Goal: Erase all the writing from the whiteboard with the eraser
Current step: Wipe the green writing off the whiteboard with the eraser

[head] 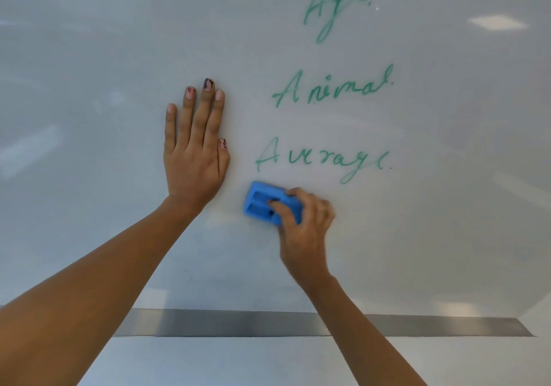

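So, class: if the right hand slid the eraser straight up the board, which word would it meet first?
Most likely the green word "Average", directly above the blue eraser held in the right hand.

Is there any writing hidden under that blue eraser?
Can't tell. The eraser, gripped by the right hand, covers that patch of whiteboard. Around it the board looks blank; the green word "Average" sits just above.

Two bare arms reach up and forward.
Left hand (195, 150) lies flat, fingers (205, 114) straight together; right hand (304, 224) is curled in a grip.
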